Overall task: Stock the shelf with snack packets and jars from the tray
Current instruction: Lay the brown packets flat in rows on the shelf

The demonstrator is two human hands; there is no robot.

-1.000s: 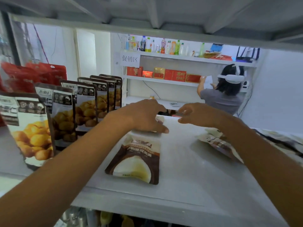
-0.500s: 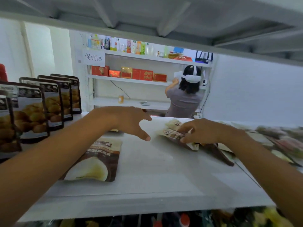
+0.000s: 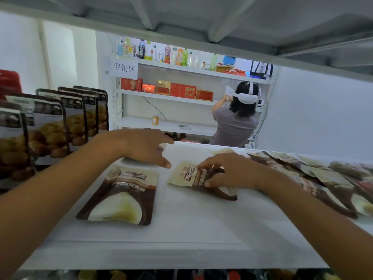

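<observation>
A white paper sign (image 3: 124, 67) on the far shelf unit (image 3: 167, 97) reads 促销区. A red box (image 3: 183, 91) there bears gold characters, too blurred to read. Print on the left packet (image 3: 129, 190) and the right packet (image 3: 193, 175) is illegible.

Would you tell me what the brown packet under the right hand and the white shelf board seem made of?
The brown packet under the right hand looks like thin glossy plastic film: it catches highlights and wrinkles at its edges. The shelf board looks like white-painted sheet metal, smooth and matte, with a folded front lip; coated wood is possible.
</observation>
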